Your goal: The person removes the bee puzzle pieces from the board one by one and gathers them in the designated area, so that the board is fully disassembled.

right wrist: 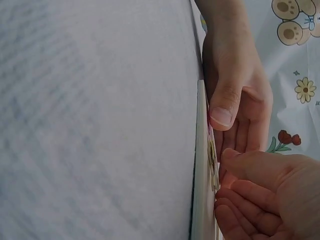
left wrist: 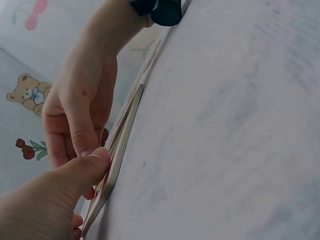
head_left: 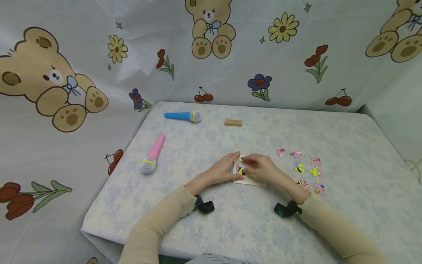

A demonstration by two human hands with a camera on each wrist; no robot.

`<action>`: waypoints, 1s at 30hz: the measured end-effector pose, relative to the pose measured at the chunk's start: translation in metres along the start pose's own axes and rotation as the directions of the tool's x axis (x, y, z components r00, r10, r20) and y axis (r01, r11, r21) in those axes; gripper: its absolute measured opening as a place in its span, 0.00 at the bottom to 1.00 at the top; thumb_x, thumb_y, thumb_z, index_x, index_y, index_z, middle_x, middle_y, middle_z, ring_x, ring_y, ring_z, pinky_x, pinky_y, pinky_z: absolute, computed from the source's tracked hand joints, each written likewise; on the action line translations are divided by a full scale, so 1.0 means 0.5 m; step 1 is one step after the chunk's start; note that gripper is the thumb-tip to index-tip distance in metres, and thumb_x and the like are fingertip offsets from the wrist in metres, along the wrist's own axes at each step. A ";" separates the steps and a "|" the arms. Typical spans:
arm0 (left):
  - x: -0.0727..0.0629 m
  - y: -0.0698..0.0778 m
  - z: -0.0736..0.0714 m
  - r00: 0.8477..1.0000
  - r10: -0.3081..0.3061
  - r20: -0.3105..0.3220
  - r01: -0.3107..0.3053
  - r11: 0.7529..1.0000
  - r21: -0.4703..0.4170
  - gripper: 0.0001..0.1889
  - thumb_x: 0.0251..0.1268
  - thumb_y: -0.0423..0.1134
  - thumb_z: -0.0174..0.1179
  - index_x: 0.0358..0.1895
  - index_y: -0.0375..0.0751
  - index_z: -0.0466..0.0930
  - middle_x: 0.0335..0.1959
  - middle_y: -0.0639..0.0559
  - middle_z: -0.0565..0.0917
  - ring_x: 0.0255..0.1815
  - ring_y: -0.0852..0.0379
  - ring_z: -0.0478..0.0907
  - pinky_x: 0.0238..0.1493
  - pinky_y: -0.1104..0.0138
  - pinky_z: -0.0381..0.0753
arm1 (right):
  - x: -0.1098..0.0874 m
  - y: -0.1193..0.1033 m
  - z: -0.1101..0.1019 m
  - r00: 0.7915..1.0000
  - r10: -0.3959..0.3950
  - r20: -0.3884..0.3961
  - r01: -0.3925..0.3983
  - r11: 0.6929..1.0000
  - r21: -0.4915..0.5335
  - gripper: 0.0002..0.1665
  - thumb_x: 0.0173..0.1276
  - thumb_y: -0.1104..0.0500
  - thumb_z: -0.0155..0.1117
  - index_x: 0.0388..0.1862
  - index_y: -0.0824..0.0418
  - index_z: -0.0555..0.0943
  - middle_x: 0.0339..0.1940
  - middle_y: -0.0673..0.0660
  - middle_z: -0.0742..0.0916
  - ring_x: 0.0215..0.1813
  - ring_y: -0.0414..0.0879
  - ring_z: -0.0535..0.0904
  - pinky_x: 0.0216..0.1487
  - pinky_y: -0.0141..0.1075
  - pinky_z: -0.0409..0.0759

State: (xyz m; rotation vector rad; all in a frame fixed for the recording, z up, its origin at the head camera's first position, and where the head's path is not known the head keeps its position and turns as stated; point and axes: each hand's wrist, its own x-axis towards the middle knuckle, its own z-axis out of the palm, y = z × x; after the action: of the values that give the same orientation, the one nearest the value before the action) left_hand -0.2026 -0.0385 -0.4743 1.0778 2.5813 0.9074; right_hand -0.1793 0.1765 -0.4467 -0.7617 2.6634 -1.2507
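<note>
A shallow pale puzzle tray point(head_left: 255, 180) lies on the table with a pink, yellow and black puzzle piece point(head_left: 240, 170) at its left side. My left hand point(head_left: 222, 170) grips the tray's left side, its thumb on the near corner and its fingers along the far edge. Over the tray, my right hand point(head_left: 263, 168) bends its thumb and fingers down at the pieces. In the right wrist view, the right thumb point(right wrist: 250, 164) touches the edge of a slightly raised piece point(right wrist: 213, 155). Whether that hand pinches it is hidden.
Several loose puzzle pieces point(head_left: 315, 172) lie right of the tray, some beside the right forearm. A pink microphone point(head_left: 156, 150) and a blue microphone point(head_left: 179, 116) lie at the left and back left. Behind the tray is a wooden block point(head_left: 233, 123).
</note>
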 end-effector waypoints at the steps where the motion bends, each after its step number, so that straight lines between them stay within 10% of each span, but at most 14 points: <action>1: 0.000 -0.001 0.000 1.000 -0.001 0.000 0.001 1.000 0.002 0.50 0.58 0.60 0.62 0.75 0.38 0.46 0.72 0.44 0.56 0.72 0.51 0.52 0.67 0.59 0.57 | 0.000 0.000 0.002 1.000 -0.008 -0.003 0.008 1.000 -0.008 0.23 0.61 0.64 0.69 0.55 0.69 0.78 0.48 0.60 0.84 0.48 0.52 0.81 0.48 0.42 0.78; 30: 0.001 0.006 -0.003 1.000 0.014 -0.002 -0.013 0.998 0.055 0.51 0.56 0.58 0.64 0.74 0.34 0.47 0.72 0.42 0.57 0.72 0.50 0.52 0.68 0.61 0.54 | -0.001 -0.007 0.016 0.994 -0.109 -0.018 0.108 0.993 -0.048 0.21 0.55 0.67 0.72 0.49 0.66 0.80 0.46 0.57 0.83 0.48 0.50 0.79 0.50 0.43 0.77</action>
State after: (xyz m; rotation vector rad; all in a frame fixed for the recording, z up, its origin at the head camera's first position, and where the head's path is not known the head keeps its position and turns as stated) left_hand -0.2016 -0.0372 -0.4711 1.1103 2.6185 0.8460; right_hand -0.1749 0.1693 -0.4494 -0.9163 2.7105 -1.2299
